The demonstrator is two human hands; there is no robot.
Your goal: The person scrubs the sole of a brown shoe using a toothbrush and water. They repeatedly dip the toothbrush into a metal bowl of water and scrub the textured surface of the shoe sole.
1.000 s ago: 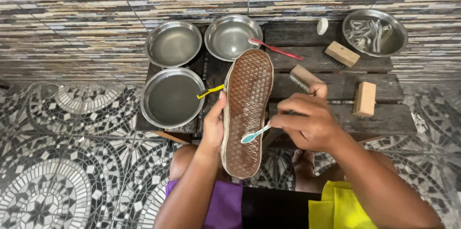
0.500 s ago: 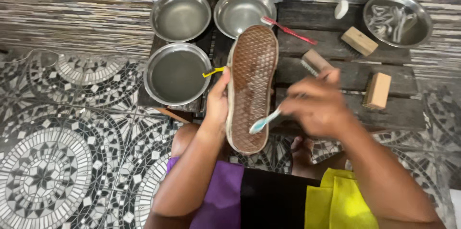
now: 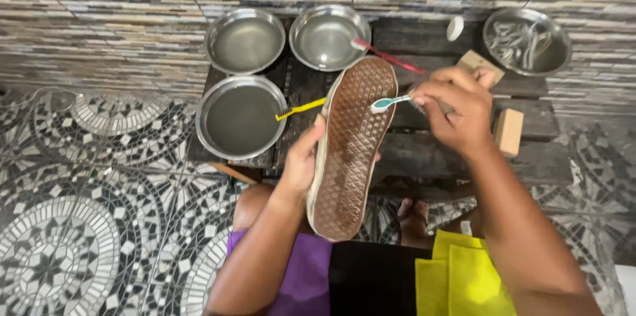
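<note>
My left hand (image 3: 303,157) grips a shoe (image 3: 349,150) by its left edge, holding it sole up with the brown waffle-patterned sole facing me, toe pointing away. My right hand (image 3: 456,109) holds a teal toothbrush (image 3: 389,102), its bristle head resting on the upper right part of the sole. Both hands work over a dark wooden pallet table (image 3: 457,150).
Three metal bowls (image 3: 242,117) (image 3: 245,40) (image 3: 328,36) stand on the table's left; a yellow toothbrush (image 3: 300,109) and a red toothbrush (image 3: 386,55) rest on two of them. A fourth bowl (image 3: 527,39) and wooden blocks (image 3: 509,132) sit at right. Mosaic floor (image 3: 86,223) surrounds.
My right hand with the teal toothbrush has moved up the sole from the heel end toward the toe end. The left hand keeps holding the shoe.
</note>
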